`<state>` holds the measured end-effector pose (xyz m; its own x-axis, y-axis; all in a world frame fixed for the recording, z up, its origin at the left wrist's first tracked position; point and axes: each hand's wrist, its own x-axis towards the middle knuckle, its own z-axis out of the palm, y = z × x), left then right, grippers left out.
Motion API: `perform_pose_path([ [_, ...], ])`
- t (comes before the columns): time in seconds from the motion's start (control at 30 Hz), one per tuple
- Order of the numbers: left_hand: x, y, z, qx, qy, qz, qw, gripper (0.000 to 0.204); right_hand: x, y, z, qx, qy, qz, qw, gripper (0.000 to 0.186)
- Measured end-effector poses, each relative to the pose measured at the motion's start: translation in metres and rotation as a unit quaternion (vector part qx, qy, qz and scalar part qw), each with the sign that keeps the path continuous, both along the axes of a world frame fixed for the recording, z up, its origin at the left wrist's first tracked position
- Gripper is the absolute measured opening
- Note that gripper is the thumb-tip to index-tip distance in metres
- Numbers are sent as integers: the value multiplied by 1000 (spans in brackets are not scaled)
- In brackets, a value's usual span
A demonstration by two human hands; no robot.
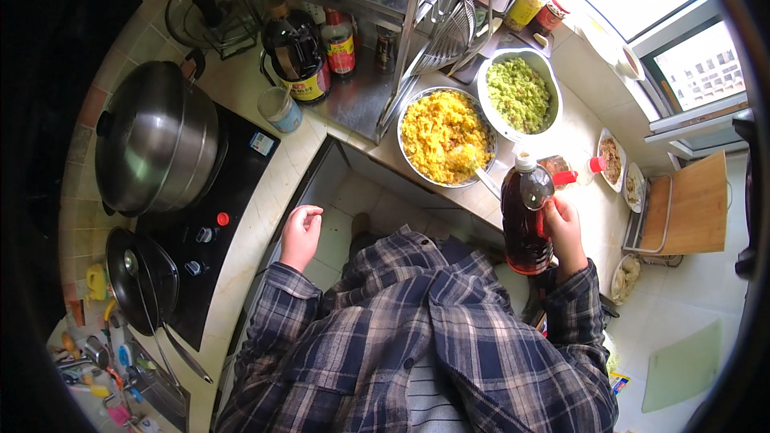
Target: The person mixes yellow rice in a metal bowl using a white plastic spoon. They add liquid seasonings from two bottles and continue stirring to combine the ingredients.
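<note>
A tall, dark brown, see-through bottle [525, 228] is held roughly upright on the right side of the scene, at the near edge of the pale stone tabletop [584, 124]. The right hand [565, 232] is clamped on its side, where a red handle [549, 215] shows beside the fingers. By the left hand [301, 236] nothing is held; its fingers are loosely curled, and it is kept well apart from the right, above the floor in front of the tabletop.

Just beyond the bottle, to the left, a round metal bowl [414, 170] is filled with crumbly yellow-orange food [441, 127], in which a pale-handled utensil [487, 182] is stuck. Farther back, a white oval bowl [556, 96] is filled with chopped green food [517, 95].

The step in hand is judged to be the handling of the bottle, beside the bowls rather than over them. Whether its mouth is capped cannot be told. For the next move, a firm grip and a controlled tilt seem called for, with the utensil's handle kept clear; steadying could be given by the free hand.
</note>
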<state>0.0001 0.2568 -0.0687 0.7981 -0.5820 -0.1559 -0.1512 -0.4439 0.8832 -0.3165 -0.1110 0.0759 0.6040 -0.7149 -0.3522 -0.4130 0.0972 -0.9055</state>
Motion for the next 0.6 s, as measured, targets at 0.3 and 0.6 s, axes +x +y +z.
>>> perform_pose_path([
  [0.3,3,-5,-1,-12,-23,-3,1000,14,18,-17,4,-30,88,16,995,25],
  [0.6,8,2,-2,7,6,25,1000,14,42,-18,13,-58,131,9,990,25],
])
